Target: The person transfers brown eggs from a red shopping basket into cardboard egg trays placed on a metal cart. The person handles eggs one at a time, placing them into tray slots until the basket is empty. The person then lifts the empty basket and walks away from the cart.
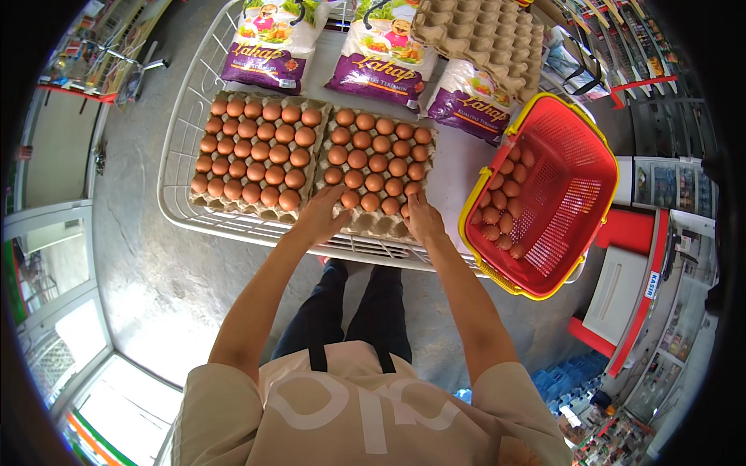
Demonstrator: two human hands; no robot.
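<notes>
Two cardboard egg trays with brown eggs lie side by side before me, a left tray (256, 208) and a right tray (373, 224). My left hand (319, 216) rests at the near left of the right tray, thumb and fingers apart beside a brown egg (350, 199). At that tray's near right corner, my right hand (425, 216) has its fingers around an egg (404, 211), which they partly hide. The nearest row of the right tray shows bare cups. To the right, a red plastic basket (574, 157) with yellow handles holds several loose eggs (498, 199).
A white wire-sided cart (268, 240) carries it all. Behind the trays stand three purple-and-white bags (265, 70), with stacked egg trays (484, 35) over the right one. A red-and-white counter (618, 291) is at right, shelves (99, 52) at far left.
</notes>
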